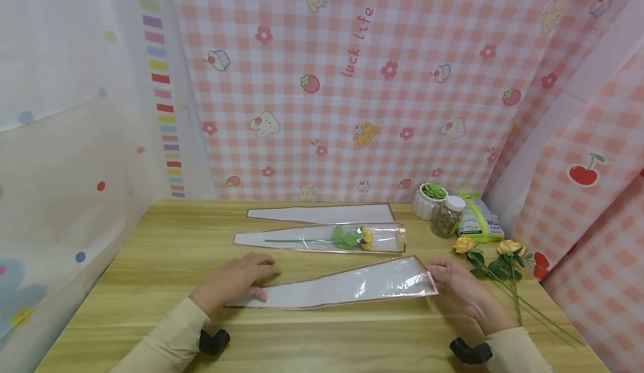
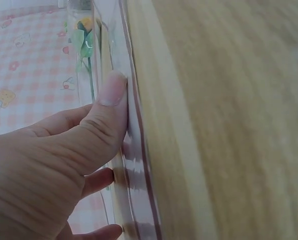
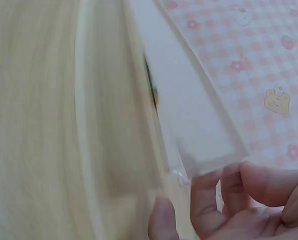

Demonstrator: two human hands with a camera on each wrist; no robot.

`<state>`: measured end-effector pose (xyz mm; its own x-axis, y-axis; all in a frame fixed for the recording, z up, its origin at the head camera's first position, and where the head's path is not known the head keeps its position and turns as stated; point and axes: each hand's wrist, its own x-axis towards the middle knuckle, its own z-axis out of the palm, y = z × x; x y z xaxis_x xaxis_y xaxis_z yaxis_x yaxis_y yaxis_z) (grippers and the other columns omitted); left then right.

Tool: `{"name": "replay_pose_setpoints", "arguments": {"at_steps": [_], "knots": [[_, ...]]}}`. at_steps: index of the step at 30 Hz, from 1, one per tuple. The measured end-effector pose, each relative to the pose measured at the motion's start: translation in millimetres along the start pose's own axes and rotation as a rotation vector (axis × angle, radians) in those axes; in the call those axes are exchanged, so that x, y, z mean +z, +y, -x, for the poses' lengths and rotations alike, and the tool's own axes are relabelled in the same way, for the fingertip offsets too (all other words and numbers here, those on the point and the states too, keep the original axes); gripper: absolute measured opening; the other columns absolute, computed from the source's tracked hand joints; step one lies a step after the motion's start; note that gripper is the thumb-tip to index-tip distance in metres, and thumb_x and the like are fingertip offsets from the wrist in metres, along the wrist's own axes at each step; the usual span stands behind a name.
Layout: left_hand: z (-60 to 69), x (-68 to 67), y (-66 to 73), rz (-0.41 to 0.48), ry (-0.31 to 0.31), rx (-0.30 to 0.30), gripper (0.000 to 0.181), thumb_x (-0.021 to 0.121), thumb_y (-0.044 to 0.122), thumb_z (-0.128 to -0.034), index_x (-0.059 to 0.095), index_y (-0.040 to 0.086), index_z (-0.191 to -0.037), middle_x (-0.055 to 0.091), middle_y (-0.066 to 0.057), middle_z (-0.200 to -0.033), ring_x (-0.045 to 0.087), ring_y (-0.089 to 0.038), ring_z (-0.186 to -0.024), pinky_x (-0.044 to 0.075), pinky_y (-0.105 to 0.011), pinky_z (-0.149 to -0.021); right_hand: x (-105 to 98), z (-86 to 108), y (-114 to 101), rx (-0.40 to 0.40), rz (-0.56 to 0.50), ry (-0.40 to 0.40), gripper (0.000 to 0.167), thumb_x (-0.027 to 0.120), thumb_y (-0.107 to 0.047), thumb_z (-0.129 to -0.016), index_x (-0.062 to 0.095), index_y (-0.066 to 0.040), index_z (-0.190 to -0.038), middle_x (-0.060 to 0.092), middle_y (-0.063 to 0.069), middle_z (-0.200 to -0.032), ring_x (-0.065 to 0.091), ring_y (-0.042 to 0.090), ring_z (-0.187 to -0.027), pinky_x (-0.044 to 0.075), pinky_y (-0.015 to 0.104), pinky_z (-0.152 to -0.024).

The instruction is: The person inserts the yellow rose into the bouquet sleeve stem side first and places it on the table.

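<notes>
Nearest the person lies a clear, brown-edged sleeve (image 1: pixel 347 286) with a white back, its wide end to the right and slightly raised. My left hand (image 1: pixel 238 281) touches its narrow end, fingers spread; in the left wrist view the thumb of that hand (image 2: pixel 64 150) lies along the sleeve's edge (image 2: pixel 139 165). With bent fingers my right hand (image 1: pixel 463 292) pinches the wide end, and in the right wrist view that hand (image 3: pixel 239 205) is at the end of the white sleeve (image 3: pixel 189 100). Behind it, a second sleeve (image 1: pixel 287 240) contains a yellow rose (image 1: pixel 367 239) with a green stem.
A third sleeve (image 1: pixel 322 214) lies at the table's back. At the back right stand a potted succulent (image 1: pixel 425 202), a white-lidded jar (image 1: pixel 446 217) and a grey-green packet (image 1: pixel 480 222). Two yellow roses (image 1: pixel 510 247) with long stems lie right of my right hand on the wooden table (image 1: pixel 151 261).
</notes>
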<state>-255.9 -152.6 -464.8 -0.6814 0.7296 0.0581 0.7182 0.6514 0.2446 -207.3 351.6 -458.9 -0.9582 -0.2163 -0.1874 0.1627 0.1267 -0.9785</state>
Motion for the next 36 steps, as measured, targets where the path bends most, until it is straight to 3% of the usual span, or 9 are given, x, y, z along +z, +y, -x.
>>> {"name": "replay_pose_setpoints", "arguments": {"at_steps": [3,6,13,17,22,24,27,32,36], "knots": [[0.1,2.4,-1.5,-0.004,0.008,0.007,0.066,0.076,0.04,-0.081,0.062,0.01,-0.138,0.055,-0.016,-0.143,0.049,-0.038,-0.132,0.048,-0.067,-0.092,-2.5,-1.8,4.9,-0.014,-0.136,-0.097,0.046,0.042,0.002,-0.105,0.026,0.021,-0.143,0.066,-0.005,-0.111,0.065,0.009,-0.098,0.054,0.023,-0.087],[0.3,5.1,-3.5,-0.005,0.015,0.018,0.065,0.076,0.039,-0.0812,0.062,0.01,-0.138,0.055,-0.016,-0.143,0.049,-0.038,-0.132,0.048,-0.067,-0.092,0.3,-4.1,7.6,-0.034,-0.171,-0.102,0.045,0.048,0.008,-0.1,0.039,0.015,-0.144,0.068,-0.006,-0.112,0.066,0.008,-0.098,0.054,0.02,-0.084],[0.0,8.0,-4.7,-0.021,0.028,0.042,0.065,0.075,0.04,-0.0815,0.061,0.01,-0.138,0.055,-0.015,-0.143,0.051,-0.038,-0.13,0.05,-0.065,-0.09,8.8,-3.3,3.6,0.009,0.104,0.08,0.053,0.061,-0.005,-0.1,0.041,0.01,-0.146,0.05,0.012,-0.119,0.051,0.015,-0.094,0.049,0.022,-0.072],[0.7,7.2,-4.9,-0.014,0.033,0.044,0.065,0.075,0.039,-0.0816,0.061,0.01,-0.138,0.055,-0.015,-0.143,0.051,-0.039,-0.13,0.05,-0.066,-0.09,5.2,-2.1,2.3,0.047,0.099,-0.03,0.055,0.063,-0.013,-0.101,0.043,0.002,-0.15,0.034,0.03,-0.144,0.052,0.02,-0.101,0.051,0.028,-0.076],[1.2,6.2,-6.1,0.005,0.024,0.038,0.064,0.076,0.037,-0.0823,0.062,0.01,-0.138,0.055,-0.016,-0.144,0.05,-0.04,-0.131,0.048,-0.068,-0.09,-1.6,-1.6,4.4,0.014,0.057,-0.208,0.044,0.06,-0.008,-0.102,0.052,-0.001,-0.145,0.048,0.018,-0.129,0.05,0.016,-0.098,0.048,0.023,-0.075],[1.2,6.1,-6.9,0.008,0.017,0.034,0.064,0.076,0.036,-0.0827,0.061,0.01,-0.139,0.054,-0.016,-0.144,0.049,-0.04,-0.132,0.048,-0.068,-0.091,-2.1,-1.3,4.9,-0.013,0.09,-0.232,0.049,0.062,-0.005,-0.1,0.048,0.002,-0.146,0.053,0.013,-0.122,0.052,0.015,-0.098,0.05,0.023,-0.078],[1.6,6.4,-9.4,0.014,0.017,0.04,0.063,0.076,0.034,-0.0832,0.061,0.009,-0.139,0.054,-0.017,-0.145,0.049,-0.039,-0.133,0.048,-0.066,-0.093,-0.6,-2.4,6.2,-0.069,0.15,-0.248,0.062,0.065,-0.002,-0.097,0.035,0.009,-0.15,0.055,0.023,-0.129,0.058,0.018,-0.106,0.054,0.026,-0.084],[2.8,4.7,-12.5,0.039,0.005,0.039,0.063,0.074,0.037,-0.0855,0.061,0.008,-0.139,0.054,-0.017,-0.146,0.048,-0.04,-0.134,0.046,-0.064,-0.098,2.0,-7.6,9.3,-0.144,0.186,-0.284,0.071,0.066,0.001,-0.094,0.028,0.009,-0.153,0.041,0.035,-0.143,0.057,0.022,-0.113,0.053,0.028,-0.09],[3.4,1.3,-11.4,0.036,0.005,0.012,0.058,0.072,0.039,-0.0904,0.061,0.008,-0.138,0.053,-0.018,-0.145,0.049,-0.041,-0.133,0.045,-0.068,-0.097,3.7,-10.0,9.2,-0.139,0.16,-0.308,0.073,0.066,0.001,-0.095,0.024,0.009,-0.154,0.026,0.037,-0.153,0.054,0.024,-0.116,0.05,0.027,-0.095]]}}
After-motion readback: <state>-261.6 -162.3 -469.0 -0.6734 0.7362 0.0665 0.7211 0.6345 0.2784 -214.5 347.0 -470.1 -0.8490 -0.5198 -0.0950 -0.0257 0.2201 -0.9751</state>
